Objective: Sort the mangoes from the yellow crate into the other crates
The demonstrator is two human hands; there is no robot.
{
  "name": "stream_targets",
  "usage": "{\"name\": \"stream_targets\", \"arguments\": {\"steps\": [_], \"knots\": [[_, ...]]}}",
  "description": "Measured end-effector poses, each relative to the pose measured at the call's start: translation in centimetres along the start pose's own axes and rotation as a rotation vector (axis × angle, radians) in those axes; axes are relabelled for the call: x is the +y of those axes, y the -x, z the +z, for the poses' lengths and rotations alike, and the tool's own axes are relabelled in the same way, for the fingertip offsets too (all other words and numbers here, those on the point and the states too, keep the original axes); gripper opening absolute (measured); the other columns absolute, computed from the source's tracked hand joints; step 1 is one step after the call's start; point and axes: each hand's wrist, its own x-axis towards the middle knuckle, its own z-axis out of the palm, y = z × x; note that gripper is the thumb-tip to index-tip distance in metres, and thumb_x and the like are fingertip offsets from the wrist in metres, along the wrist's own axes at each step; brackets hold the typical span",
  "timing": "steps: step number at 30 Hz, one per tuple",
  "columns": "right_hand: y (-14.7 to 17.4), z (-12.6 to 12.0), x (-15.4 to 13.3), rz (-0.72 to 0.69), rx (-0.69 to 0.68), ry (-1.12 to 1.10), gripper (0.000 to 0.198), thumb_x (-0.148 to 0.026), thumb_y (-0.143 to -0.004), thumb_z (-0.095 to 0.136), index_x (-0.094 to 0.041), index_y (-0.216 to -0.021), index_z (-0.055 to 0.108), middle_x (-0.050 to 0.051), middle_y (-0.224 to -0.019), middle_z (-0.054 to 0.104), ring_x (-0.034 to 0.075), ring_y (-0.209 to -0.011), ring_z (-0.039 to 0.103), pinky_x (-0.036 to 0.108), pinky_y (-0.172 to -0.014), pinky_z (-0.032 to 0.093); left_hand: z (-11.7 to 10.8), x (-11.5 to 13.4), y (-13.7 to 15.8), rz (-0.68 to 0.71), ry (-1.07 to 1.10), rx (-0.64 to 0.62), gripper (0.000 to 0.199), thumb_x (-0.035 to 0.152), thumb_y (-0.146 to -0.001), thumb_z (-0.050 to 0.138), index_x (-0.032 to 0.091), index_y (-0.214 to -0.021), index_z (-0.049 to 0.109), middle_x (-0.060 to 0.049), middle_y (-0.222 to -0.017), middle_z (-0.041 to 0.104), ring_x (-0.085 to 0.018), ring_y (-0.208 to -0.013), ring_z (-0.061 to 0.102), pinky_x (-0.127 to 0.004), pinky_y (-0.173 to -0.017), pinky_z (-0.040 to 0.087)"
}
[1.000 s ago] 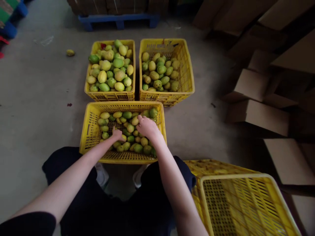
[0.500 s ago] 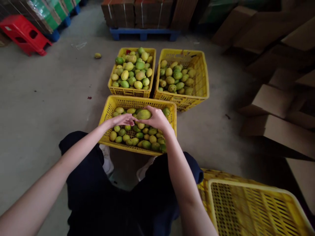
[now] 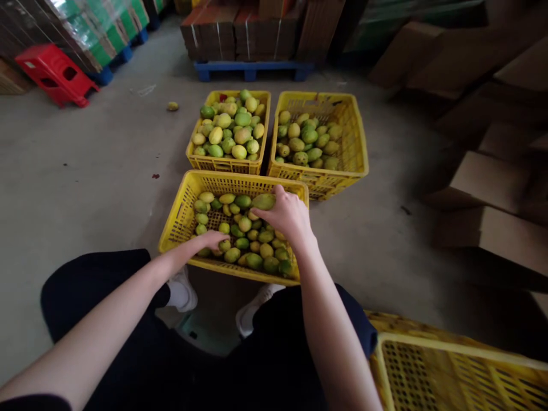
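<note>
A yellow plastic crate (image 3: 180, 214) of green and yellow mangoes stands on the floor in front of my knees. My right hand (image 3: 287, 216) holds a large green mango (image 3: 262, 201) just above the crate's far right part. My left hand (image 3: 213, 240) is down among the mangoes at the crate's near left side, fingers curled over one of them; whether it grips that fruit is not clear. Beyond this crate stand two more yellow crates, a heaped left crate (image 3: 222, 164) and a part-filled right crate (image 3: 357, 142).
Stacked yellow crates (image 3: 449, 371) sit at my right. Folded cardboard boxes (image 3: 483, 177) lie along the right side. A blue pallet (image 3: 252, 68) with cartons is at the back, a red stool (image 3: 55, 74) at far left. One loose mango (image 3: 172, 106) lies on the concrete floor.
My left hand let go of the large mango and dropped into the crate's near left side. My right hand kept the mango and moved it slightly right. The camera tilted up a little.
</note>
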Motion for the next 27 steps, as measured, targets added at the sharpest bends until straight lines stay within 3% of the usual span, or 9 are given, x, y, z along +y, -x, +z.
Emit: {"name": "stream_targets", "arguments": {"steps": [4,7,9,12,16,18,21,23,27], "knots": [[-0.3,-0.1,-0.2,0.030,0.022,-0.352,0.053,-0.055,-0.066,0.080,-0.020,-0.103,0.064,0.010,-0.097,0.074,0.030,-0.094,0.069,0.038,-0.081,0.053,-6.7,2.5,0.3,0.013,0.160,0.236,0.061,0.027,-0.060,0.083,0.016,-0.118,0.065,-0.010,-0.122,0.068,-0.032,-0.115,0.062,-0.040,-0.103,0.045],[0.7,-0.3,-0.6,0.026,0.093,-0.696,0.055,-0.061,-0.060,0.081,-0.020,-0.092,0.066,0.006,-0.092,0.073,0.026,-0.088,0.068,0.037,-0.078,0.053,-12.5,5.8,3.7,0.142,0.409,0.416,0.071,0.034,-0.059,0.087,0.018,-0.123,0.061,-0.010,-0.123,0.067,-0.028,-0.111,0.064,-0.040,-0.099,0.049],[1.6,-0.4,-1.0,0.044,0.152,-0.936,0.056,-0.062,-0.057,0.082,-0.019,-0.088,0.066,0.004,-0.086,0.072,0.023,-0.080,0.066,0.033,-0.070,0.053,-14.9,7.9,6.4,0.226,0.604,0.522,0.073,0.037,-0.059,0.089,0.020,-0.124,0.061,-0.010,-0.123,0.067,-0.026,-0.109,0.065,-0.037,-0.095,0.051],[2.4,-0.4,-2.1,0.131,0.184,-1.303,0.053,-0.062,-0.059,0.081,-0.020,-0.087,0.065,0.001,-0.076,0.068,0.018,-0.065,0.063,0.027,-0.050,0.048,-15.2,10.3,8.5,0.329,0.949,0.594,0.068,0.056,-0.064,0.084,0.020,-0.119,0.065,-0.010,-0.119,0.069,-0.021,-0.095,0.066,-0.031,-0.079,0.054],[2.3,-0.3,-4.4,0.143,0.099,-1.649,0.049,-0.067,-0.069,0.067,-0.022,-0.087,0.061,0.001,-0.069,0.067,0.017,-0.053,0.060,0.024,-0.036,0.037,-12.9,12.7,6.9,0.429,1.296,0.593,0.066,0.072,-0.066,0.074,0.022,-0.108,0.069,-0.007,-0.106,0.070,-0.018,-0.084,0.063,-0.033,-0.075,0.055],[2.2,0.0,-5.6,0.115,0.111,-1.710,0.047,-0.067,-0.071,0.064,-0.023,-0.085,0.060,0.001,-0.068,0.066,0.019,-0.056,0.062,0.026,-0.040,0.041,-12.2,13.7,6.0,0.451,1.345,0.558,0.065,0.064,-0.059,0.084,0.023,-0.107,0.070,-0.006,-0.107,0.070,-0.020,-0.090,0.064,-0.033,-0.078,0.056],[2.1,0.9,-6.8,0.097,0.215,-1.715,0.040,-0.061,-0.069,0.067,-0.023,-0.080,0.061,0.000,-0.070,0.065,0.019,-0.066,0.065,0.031,-0.057,0.053,-12.2,14.6,5.7,0.472,1.370,0.444,0.070,0.046,-0.045,0.096,0.024,-0.106,0.071,-0.006,-0.106,0.070,-0.022,-0.094,0.066,-0.035,-0.081,0.056],[2.0,1.5,-7.2,0.074,0.308,-1.695,0.038,-0.058,-0.068,0.068,-0.022,-0.076,0.062,-0.001,-0.069,0.063,0.018,-0.068,0.063,0.031,-0.066,0.055,-12.8,14.7,6.2,0.477,1.365,0.380,0.071,0.033,-0.040,0.099,0.024,-0.105,0.073,-0.003,-0.098,0.071,-0.020,-0.087,0.066,-0.032,-0.078,0.055],[1.1,2.1,-7.3,0.063,0.475,-1.686,0.038,-0.060,-0.072,0.060,-0.023,-0.078,0.060,-0.001,-0.072,0.061,0.018,-0.067,0.062,0.031,-0.067,0.054,-13.9,14.5,6.8,0.480,1.271,0.365,0.072,0.016,-0.038,0.097,0.021,-0.106,0.074,-0.001,-0.097,0.070,-0.017,-0.086,0.065,-0.027,-0.080,0.052]]}}
